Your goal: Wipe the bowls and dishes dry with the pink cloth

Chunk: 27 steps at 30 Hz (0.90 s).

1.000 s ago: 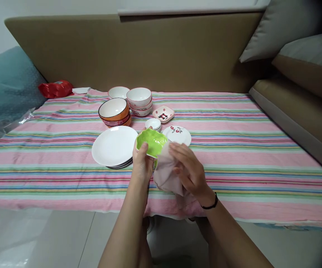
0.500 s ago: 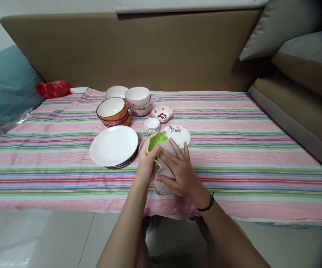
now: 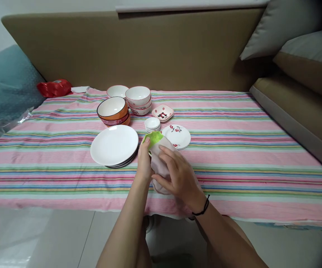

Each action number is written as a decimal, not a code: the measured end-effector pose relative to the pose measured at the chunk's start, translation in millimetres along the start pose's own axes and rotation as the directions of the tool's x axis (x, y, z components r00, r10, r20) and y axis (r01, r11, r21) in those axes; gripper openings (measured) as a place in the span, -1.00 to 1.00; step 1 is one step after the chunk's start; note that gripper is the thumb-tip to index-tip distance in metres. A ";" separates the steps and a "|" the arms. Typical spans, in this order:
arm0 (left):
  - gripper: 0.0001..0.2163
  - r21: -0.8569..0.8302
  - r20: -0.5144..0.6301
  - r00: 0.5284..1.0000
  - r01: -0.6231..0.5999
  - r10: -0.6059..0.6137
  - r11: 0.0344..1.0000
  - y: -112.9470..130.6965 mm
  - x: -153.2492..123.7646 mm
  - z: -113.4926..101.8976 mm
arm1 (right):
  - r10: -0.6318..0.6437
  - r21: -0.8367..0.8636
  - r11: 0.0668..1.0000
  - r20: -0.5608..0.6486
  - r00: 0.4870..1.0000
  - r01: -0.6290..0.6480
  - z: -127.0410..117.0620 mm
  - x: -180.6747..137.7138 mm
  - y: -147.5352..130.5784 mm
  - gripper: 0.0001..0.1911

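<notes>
My left hand (image 3: 144, 162) grips a green dish (image 3: 155, 137) with a wavy edge, held up above the cloth-covered surface. A pale pinkish cloth (image 3: 159, 167) covers much of that dish and hangs below it. Over the cloth lies my right hand (image 3: 181, 178), its bent fingers pressing it against the dish. Most of the dish's shape is hidden. Just beyond my hands are flowered plates (image 3: 180, 137) and a stack of small white dishes (image 3: 152, 123). To the left sits a stack of large white plates (image 3: 114, 145).
Farther back stand orange bowls (image 3: 113, 120), white bowls (image 3: 138, 97) and a square patterned dish (image 3: 163, 112). A striped cloth (image 3: 247, 156) covers the surface. A red package (image 3: 55, 88) lies at back left; cushions (image 3: 308, 56) are at right.
The green dish has turned and shifted slightly left, with less of its inside showing. My right hand has slid the cloth over it, and its fingers are more bent.
</notes>
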State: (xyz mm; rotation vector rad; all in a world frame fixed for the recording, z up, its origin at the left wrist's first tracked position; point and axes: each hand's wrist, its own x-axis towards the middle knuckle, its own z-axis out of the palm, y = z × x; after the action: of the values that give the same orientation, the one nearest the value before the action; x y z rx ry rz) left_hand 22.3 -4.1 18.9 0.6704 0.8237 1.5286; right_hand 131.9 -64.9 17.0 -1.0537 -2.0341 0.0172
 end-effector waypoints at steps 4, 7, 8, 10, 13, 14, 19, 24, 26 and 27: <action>-0.67 -0.103 -0.044 0.999 0.025 -0.030 0.994 4.9 -0.1 1.9 | -0.035 0.040 0.999 0.005 0.999 0.035 0.3 0.9 -0.6 -0.53; -0.63 -0.092 -0.014 0.998 0.060 -0.062 0.994 5.0 -5.5 1.2 | -0.036 0.075 0.997 0.101 0.994 0.028 1.4 4.1 3.9 -0.39; -0.62 -0.083 0.002 0.997 0.080 -0.080 0.993 4.6 -8.0 0.8 | -0.039 0.083 0.996 0.137 0.990 0.028 1.7 5.5 6.2 -0.33; -0.59 -0.077 0.042 0.989 0.143 -0.140 0.987 4.2 -13.4 0.6 | -0.051 0.101 0.994 0.194 0.980 0.032 1.9 7.6 11.1 -0.22; -0.55 -0.101 0.135 0.962 0.253 -0.238 0.962 6.9 -19.7 2.9 | -0.064 0.142 0.989 0.222 0.973 0.033 1.7 8.0 17.2 -0.07; -0.55 -0.104 0.167 0.954 0.267 -0.248 0.958 8.1 -20.9 3.9 | -0.067 0.162 0.986 0.226 0.972 0.030 1.7 7.4 18.4 -0.05; -0.62 -0.050 0.186 0.972 0.153 -0.141 0.987 5.8 -20.2 3.8 | -0.044 0.264 0.964 0.212 0.976 -0.014 2.4 3.4 18.3 -0.08; -0.61 -0.061 0.120 0.990 0.088 -0.080 0.994 1.2 -14.9 -0.7 | 0.022 0.265 0.961 0.220 0.975 -0.081 -0.4 1.5 16.7 -0.32; -0.62 -0.089 0.112 0.993 0.031 -0.021 0.996 5.7 -12.5 -2.3 | 0.014 0.277 0.958 0.211 0.977 -0.074 -3.1 0.6 17.9 -0.42; -0.61 -0.100 0.119 0.993 0.005 0.006 0.995 9.1 -11.2 -3.4 | 0.011 0.277 0.959 0.198 0.980 -0.067 -4.2 -0.1 18.7 -0.46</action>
State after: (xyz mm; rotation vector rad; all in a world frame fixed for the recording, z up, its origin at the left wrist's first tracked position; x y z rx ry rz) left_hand 15.6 -16.0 24.8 0.6812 0.6530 1.5046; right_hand 147.3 -54.2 13.0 -0.9396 -2.1063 0.4358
